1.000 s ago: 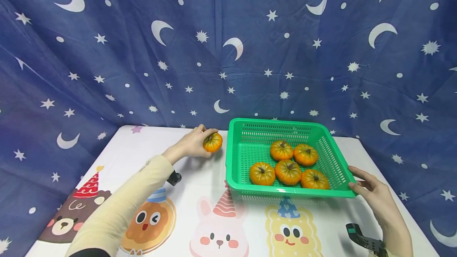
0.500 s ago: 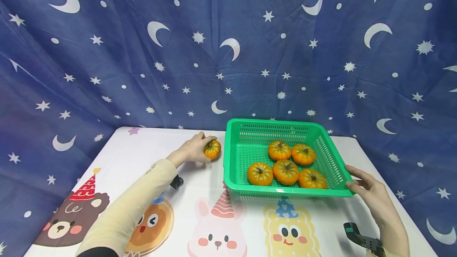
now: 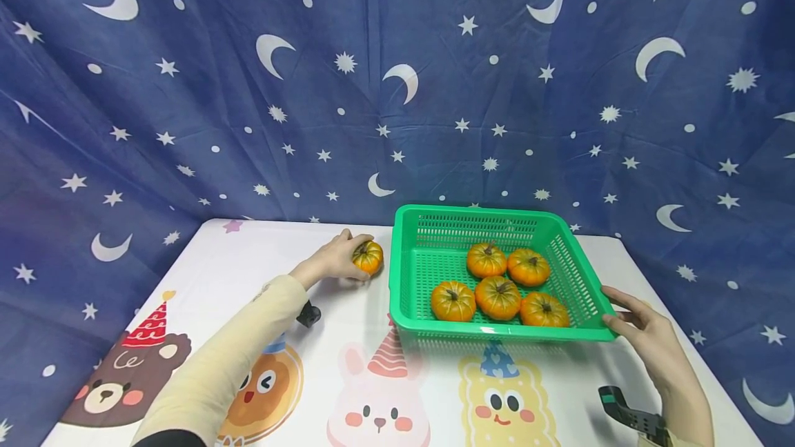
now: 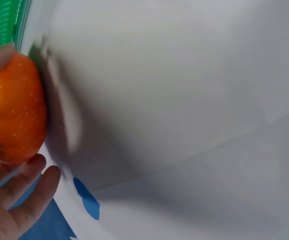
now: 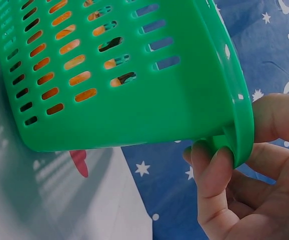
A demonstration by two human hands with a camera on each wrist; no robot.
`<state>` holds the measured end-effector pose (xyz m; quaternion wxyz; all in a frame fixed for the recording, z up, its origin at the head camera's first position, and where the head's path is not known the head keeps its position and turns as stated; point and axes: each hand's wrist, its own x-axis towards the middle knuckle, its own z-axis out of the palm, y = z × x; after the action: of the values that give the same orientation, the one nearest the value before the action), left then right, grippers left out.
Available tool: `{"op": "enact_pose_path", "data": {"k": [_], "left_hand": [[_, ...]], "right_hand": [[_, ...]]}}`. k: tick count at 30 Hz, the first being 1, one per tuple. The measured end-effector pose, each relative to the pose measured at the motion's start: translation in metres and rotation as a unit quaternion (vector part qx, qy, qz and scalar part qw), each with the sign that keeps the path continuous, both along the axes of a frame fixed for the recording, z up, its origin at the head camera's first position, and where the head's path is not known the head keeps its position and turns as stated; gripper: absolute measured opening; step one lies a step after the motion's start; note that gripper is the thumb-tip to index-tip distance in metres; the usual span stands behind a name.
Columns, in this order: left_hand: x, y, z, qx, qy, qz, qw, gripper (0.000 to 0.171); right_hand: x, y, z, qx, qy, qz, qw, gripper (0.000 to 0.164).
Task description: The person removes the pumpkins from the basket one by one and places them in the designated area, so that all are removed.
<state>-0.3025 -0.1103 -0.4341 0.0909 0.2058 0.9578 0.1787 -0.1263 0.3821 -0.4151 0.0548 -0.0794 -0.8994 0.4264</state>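
Observation:
A small orange pumpkin (image 3: 368, 258) is pinched between the thumb and fingers of my left hand (image 3: 335, 257), just left of the basket. In the left wrist view the pumpkin (image 4: 15, 110) hangs close over the white cloth, its shadow beside it; whether it touches is unclear. My right hand (image 3: 649, 336) grips the right rim of the green plastic basket (image 3: 497, 331) near its front corner. The right wrist view shows the fingers (image 5: 217, 175) curled around the rim there. Inside the basket lie several similar pumpkins (image 3: 499, 298), toward its middle and right.
A white tablecloth (image 3: 310, 378) with cartoon animals and party hats covers the table. Behind and at both sides hangs a blue curtain (image 3: 323, 88) with moons and stars. Black wrist-camera mounts (image 3: 633, 416) stick out from the wrists.
The pumpkin in my left hand has come down slightly since a second ago, staying left of the basket. The whole view shifted a little. My right hand keeps its hold on the rim.

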Motion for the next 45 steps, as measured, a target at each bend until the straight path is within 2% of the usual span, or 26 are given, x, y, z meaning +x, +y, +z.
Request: {"op": "enact_pose_path", "data": {"k": [10, 19, 35, 45], "left_hand": [[0.006, -0.007, -0.005, 0.029, 0.015, 0.002, 0.9995, 0.088], [0.006, -0.014, 0.0, 0.044, 0.026, 0.002, 0.9987, 0.085], [0.014, -0.032, 0.023, 0.081, 0.046, -0.019, 0.9955, 0.075], [0.029, -0.031, 0.042, 0.075, 0.065, -0.027, 0.9947, 0.069]], "right_hand": [[0.003, -0.001, -0.003, 0.004, -0.013, -0.001, 1.0, 0.057], [0.004, 0.0, -0.005, -0.003, -0.006, 0.0, 1.0, 0.058], [0.003, 0.0, -0.004, -0.004, -0.009, 0.0, 1.0, 0.059], [0.001, 0.0, 0.002, 0.005, -0.005, 0.004, 1.0, 0.057]]}}
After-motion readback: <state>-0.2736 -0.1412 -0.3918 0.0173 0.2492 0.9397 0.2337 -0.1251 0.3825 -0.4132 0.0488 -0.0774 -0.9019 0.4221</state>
